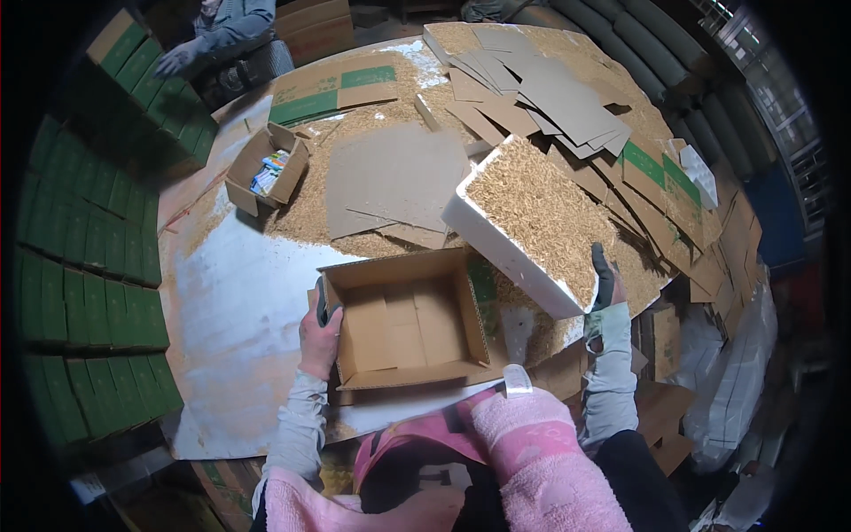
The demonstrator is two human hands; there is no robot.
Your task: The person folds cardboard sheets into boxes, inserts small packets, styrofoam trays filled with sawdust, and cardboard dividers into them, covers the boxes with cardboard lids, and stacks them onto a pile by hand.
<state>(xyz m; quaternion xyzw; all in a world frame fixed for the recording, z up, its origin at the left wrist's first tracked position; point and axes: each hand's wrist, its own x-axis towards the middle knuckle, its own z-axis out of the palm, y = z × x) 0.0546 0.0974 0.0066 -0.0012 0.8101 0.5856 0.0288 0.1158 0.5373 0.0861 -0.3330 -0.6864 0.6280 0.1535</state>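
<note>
Fingers and thumb of the left hand (pixel 319 341) close on the left wall of a cardboard box (pixel 399 269) that stands with its top open, directly between the two hands. Dark coverings show on the fingertips of both hands. The right hand (pixel 609 282) grips the near right end of a white foam box (pixel 501 251), which sits at a slant ahead and to the left of that hand, its far end pointing away. Wood shavings (pixel 541 195) fill it up to about the rim; whether its underside touches the worktable (pixel 235 288) I cannot tell.

Ahead of the left hand, slightly to its left, a small carton (pixel 295 168) with raised flaps holds colourful packets (pixel 268 175). Farther off in that direction lies a flattened green-and-tan carton (pixel 332 91). Beyond the cardboard box, ahead of both hands, grey-brown sheets (pixel 394 173) lie flat on loose shavings. More cardboard sheets (pixel 567 97) overlap in a messy heap well ahead of the right hand.

Left of the left hand, past the worktable's edge, green boxes (pixel 93 306) stand in stacked rows; beyond them is a co-worker's gloved hand (pixel 180 58). Clear plastic wrapping (pixel 736 377) hangs to the right of the right hand.
</note>
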